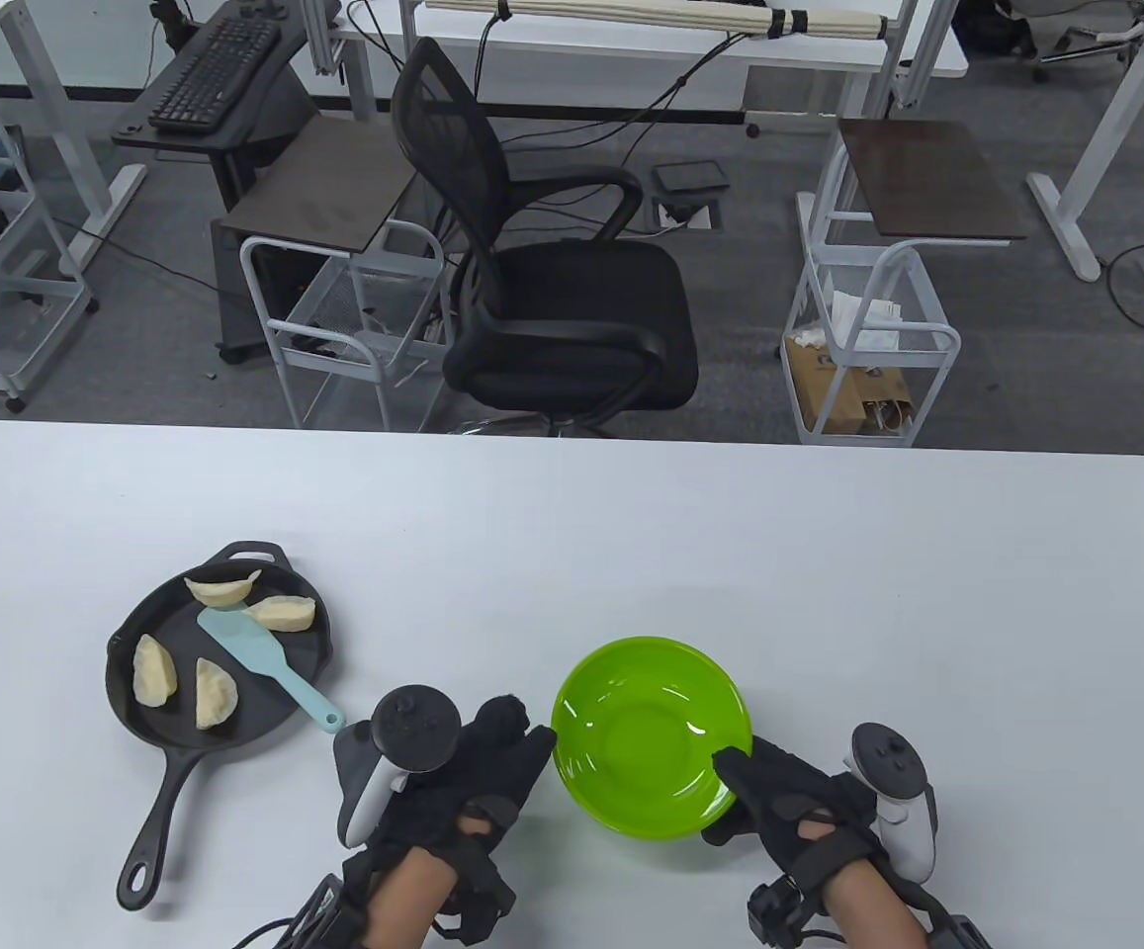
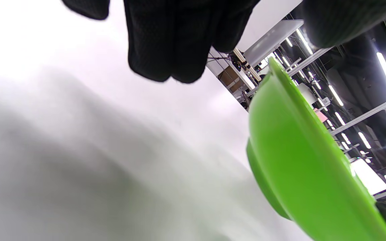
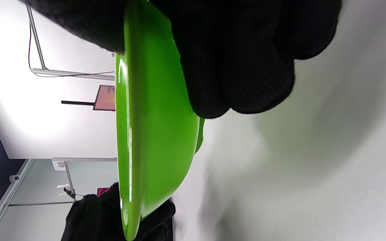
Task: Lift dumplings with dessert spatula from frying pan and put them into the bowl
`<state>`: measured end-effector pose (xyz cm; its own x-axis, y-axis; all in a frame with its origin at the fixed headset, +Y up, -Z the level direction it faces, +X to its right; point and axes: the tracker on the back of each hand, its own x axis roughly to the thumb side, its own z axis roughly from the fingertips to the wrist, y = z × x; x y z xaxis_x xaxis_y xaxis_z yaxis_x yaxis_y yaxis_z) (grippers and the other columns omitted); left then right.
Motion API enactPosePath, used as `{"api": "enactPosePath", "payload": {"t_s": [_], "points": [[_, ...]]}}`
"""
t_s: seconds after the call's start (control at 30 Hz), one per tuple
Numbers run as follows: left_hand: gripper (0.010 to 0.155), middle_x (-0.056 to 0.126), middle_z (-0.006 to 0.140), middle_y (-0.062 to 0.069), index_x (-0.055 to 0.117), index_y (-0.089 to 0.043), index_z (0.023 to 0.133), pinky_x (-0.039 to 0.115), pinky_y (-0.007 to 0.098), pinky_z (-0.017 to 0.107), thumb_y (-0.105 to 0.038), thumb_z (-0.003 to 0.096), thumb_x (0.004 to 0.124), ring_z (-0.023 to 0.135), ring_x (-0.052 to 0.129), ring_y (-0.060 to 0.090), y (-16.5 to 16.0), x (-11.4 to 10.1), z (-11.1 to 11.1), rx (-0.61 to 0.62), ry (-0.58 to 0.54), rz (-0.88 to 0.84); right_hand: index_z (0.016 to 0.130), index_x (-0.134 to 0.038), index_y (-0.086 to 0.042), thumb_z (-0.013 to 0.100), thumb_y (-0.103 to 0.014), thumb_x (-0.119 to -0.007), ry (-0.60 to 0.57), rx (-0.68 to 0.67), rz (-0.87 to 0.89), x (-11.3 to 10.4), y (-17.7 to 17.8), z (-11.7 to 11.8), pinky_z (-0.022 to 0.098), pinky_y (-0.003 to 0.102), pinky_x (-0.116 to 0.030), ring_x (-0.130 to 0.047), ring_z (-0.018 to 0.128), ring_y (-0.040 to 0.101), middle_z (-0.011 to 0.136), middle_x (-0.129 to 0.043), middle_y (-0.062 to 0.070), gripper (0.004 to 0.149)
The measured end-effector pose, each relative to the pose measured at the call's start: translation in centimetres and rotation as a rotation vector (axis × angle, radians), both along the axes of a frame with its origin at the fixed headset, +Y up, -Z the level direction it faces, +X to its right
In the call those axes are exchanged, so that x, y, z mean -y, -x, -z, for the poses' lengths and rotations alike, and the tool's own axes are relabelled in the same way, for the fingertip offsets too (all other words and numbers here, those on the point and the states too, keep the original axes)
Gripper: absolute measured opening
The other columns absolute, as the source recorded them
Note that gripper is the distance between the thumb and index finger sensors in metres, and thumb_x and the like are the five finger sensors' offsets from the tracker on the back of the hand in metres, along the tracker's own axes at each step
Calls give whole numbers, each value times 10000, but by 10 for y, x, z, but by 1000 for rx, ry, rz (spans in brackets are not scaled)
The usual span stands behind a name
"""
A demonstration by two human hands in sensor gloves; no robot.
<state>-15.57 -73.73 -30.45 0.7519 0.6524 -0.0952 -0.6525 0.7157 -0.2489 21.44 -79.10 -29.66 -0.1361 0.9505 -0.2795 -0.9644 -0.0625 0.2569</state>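
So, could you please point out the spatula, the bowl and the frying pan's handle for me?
spatula (image 1: 247,647): table view, on the pale blue blade lying in the pan.
bowl (image 1: 586,697): table view, on the green inner wall, left side.
frying pan handle (image 1: 158,817): table view, mid-handle.

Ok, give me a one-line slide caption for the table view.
Gloved hands, right hand and left hand, flank an empty green plastic bowl; four dumplings wait in the black frying pan.

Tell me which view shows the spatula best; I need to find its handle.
The table view: the dessert spatula lies in the frying pan, blade among the dumplings, handle over the rim. Neither wrist view shows it; both show only the green bowl and table.
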Motion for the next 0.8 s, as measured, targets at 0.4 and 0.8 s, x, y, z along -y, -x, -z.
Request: {"api": "enactPosePath", "payload": {"t_s": [0.4, 0.8], "points": [[879, 438, 1258, -9, 362, -346, 1127, 217, 626, 786, -780, 438, 694, 1165, 353, 303, 8, -8, -1, -53, -29, 175, 996, -467, 66, 583, -381, -732, 8, 126, 20, 5, -17, 4, 623, 654, -619, -903, 554, 494, 725, -878, 271, 664], [860, 413, 1263, -12, 370, -349, 1128, 186, 619, 784, -766, 447, 692, 1166, 314, 302, 15, -13, 1, -89, -50, 216, 992, -469, 73, 580, -387, -736, 26, 308, 78, 8, -41, 9, 623, 653, -619, -903, 554, 495, 724, -878, 274, 673]]}}
